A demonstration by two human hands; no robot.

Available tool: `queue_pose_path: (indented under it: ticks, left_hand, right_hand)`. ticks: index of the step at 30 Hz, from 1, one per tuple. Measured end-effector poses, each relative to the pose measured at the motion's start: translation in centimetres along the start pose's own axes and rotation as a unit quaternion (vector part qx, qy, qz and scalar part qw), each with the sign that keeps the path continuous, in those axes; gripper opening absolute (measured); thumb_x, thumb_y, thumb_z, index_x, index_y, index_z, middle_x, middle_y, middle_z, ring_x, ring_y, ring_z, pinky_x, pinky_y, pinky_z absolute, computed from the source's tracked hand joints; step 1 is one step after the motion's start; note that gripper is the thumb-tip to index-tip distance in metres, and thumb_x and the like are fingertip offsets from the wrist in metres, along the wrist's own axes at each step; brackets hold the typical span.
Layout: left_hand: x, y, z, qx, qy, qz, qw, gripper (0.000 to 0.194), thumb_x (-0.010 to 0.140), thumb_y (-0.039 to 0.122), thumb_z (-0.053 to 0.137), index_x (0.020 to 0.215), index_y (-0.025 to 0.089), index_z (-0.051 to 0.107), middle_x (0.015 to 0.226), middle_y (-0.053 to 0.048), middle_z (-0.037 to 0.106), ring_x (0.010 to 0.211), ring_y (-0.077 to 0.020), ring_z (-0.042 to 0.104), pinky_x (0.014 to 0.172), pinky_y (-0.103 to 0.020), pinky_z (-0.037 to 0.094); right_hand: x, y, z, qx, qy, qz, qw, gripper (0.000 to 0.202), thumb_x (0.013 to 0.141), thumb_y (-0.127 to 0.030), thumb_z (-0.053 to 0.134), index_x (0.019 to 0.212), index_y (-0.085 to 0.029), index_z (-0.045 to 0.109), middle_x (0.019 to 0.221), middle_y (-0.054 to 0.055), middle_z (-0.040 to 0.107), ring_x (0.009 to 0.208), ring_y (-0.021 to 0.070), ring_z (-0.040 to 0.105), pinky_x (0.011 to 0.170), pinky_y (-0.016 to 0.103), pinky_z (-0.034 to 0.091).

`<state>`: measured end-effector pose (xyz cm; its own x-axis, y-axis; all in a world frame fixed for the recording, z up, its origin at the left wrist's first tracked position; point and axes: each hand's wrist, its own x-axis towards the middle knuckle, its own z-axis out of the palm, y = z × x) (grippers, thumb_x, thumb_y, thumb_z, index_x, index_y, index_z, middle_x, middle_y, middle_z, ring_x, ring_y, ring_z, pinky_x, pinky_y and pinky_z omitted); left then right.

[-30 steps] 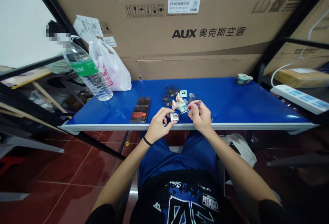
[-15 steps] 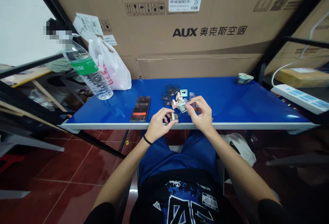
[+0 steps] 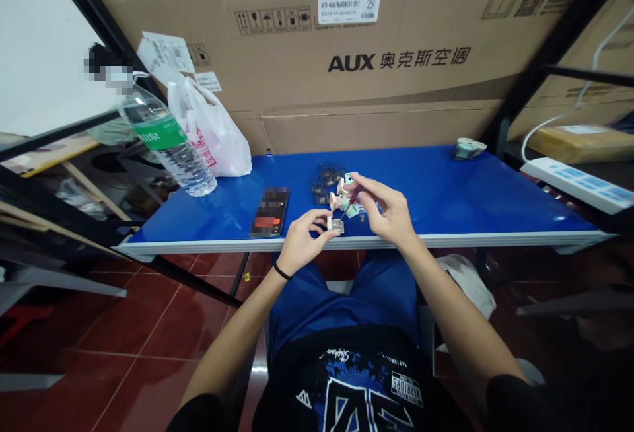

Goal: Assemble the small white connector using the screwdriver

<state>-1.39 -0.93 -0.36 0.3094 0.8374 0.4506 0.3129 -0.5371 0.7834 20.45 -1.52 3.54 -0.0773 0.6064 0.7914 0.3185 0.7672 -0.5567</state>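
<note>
Near the front edge of the blue table, my left hand (image 3: pixel 308 232) pinches a small whitish block (image 3: pixel 336 224) with metallic parts on its face. My right hand (image 3: pixel 384 209) holds a thin screwdriver (image 3: pixel 351 202) with a dark red handle, its shaft slanting down toward the block. Whether the tip touches the block is too small to tell. Just behind the hands lie pink pieces (image 3: pixel 335 201) and pale green pieces (image 3: pixel 352 211), partly covered by my right fingers. A heap of small dark packets (image 3: pixel 324 184) sits behind them.
A phone (image 3: pixel 270 211) lies left of my hands. Farther left stand a water bottle (image 3: pixel 171 141) and a white plastic bag (image 3: pixel 222 131). A small pale green bundle (image 3: pixel 468 148) is at the back right, near a power strip (image 3: pixel 577 184). A large carton (image 3: pixel 396 98) stands behind.
My right hand has tilted the screwdriver more upright, with its fingers higher and farther back. My left hand still holds the block, now turned slightly. The camera view has shifted a little.
</note>
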Motion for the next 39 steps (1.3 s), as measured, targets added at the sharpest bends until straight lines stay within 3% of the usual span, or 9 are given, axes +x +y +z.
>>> queue_pose_path:
  ticks: [8,15,19,23,25,29,34,39]
  left_hand:
    - [0.1,-0.2,0.1,-0.042,0.003,-0.013,0.999,0.037,0.080,0.029,0.088,0.113,0.019,0.073,0.108,-0.008,0.078,0.091,-0.0199,0.077,0.079,-0.031,0.068]
    - [0.0,-0.2,0.1,-0.031,-0.003,-0.003,1.000,0.038,0.080,0.034,0.089,0.112,0.018,0.073,0.107,-0.008,0.078,0.091,-0.0204,0.077,0.080,-0.033,0.069]
    - [0.0,-0.3,0.0,-0.029,-0.007,-0.004,1.000,0.037,0.082,0.032,0.088,0.114,0.019,0.073,0.110,-0.009,0.078,0.092,-0.0200,0.077,0.081,-0.032,0.068]
    - [0.1,-0.5,-0.1,-0.030,-0.016,-0.009,0.999,0.034,0.084,0.029,0.085,0.115,0.019,0.073,0.112,-0.009,0.078,0.094,-0.0208,0.078,0.084,-0.034,0.069]
    - [0.1,-0.5,-0.1,-0.030,-0.023,-0.009,0.999,0.034,0.085,0.030,0.084,0.116,0.019,0.073,0.111,-0.008,0.079,0.094,-0.0213,0.079,0.086,-0.036,0.069]
    - [0.2,-0.5,-0.1,-0.016,-0.030,0.010,0.999,0.038,0.084,0.033,0.086,0.117,0.019,0.074,0.110,-0.009,0.077,0.091,-0.0206,0.078,0.088,-0.038,0.069]
    - [0.1,-0.6,-0.1,-0.002,-0.026,0.017,1.000,0.039,0.083,0.033,0.087,0.117,0.020,0.075,0.106,-0.008,0.076,0.089,-0.0192,0.076,0.087,-0.036,0.069]
    - [0.1,-0.7,-0.1,-0.026,-0.022,-0.012,0.999,0.039,0.083,0.032,0.087,0.117,0.019,0.074,0.108,-0.008,0.077,0.091,-0.0197,0.077,0.087,-0.035,0.069]
  right_hand:
    - [0.1,-0.3,0.4,0.019,0.075,0.038,0.996,0.024,0.098,-0.028,0.069,0.119,-0.028,0.080,0.099,0.004,0.080,0.084,0.0185,0.075,0.074,0.035,0.065]
    - [0.1,-0.5,0.9,-0.067,0.111,-0.015,0.991,0.030,0.095,-0.030,0.074,0.125,-0.032,0.078,0.091,0.002,0.079,0.073,0.0168,0.068,0.068,0.035,0.063]
    - [0.0,-0.3,0.7,-0.051,0.083,-0.027,0.995,0.035,0.095,-0.026,0.073,0.129,-0.032,0.076,0.101,0.004,0.080,0.082,0.0187,0.072,0.080,0.040,0.065]
    - [0.0,-0.4,0.5,0.073,0.022,0.052,0.996,0.034,0.098,-0.027,0.068,0.131,-0.030,0.075,0.116,0.005,0.080,0.093,0.0201,0.078,0.085,0.041,0.067]
    - [0.2,-0.6,0.6,0.089,0.025,0.064,0.994,0.028,0.097,-0.028,0.071,0.124,-0.029,0.078,0.110,0.004,0.081,0.087,0.0192,0.078,0.083,0.040,0.067]
    - [0.3,-0.9,1.2,-0.011,0.074,0.024,0.997,0.020,0.090,-0.027,0.080,0.110,-0.030,0.083,0.088,0.002,0.077,0.071,0.0158,0.068,0.070,0.034,0.062]
    - [0.1,-0.1,1.9,-0.092,0.116,-0.043,0.988,0.032,0.095,-0.022,0.073,0.125,-0.032,0.079,0.082,0.002,0.069,0.068,0.0157,0.060,0.065,0.034,0.057]
    - [0.2,-0.1,1.0,-0.082,0.073,-0.040,0.993,0.041,0.098,-0.020,0.065,0.138,-0.030,0.071,0.101,0.005,0.077,0.083,0.0186,0.070,0.076,0.037,0.062]
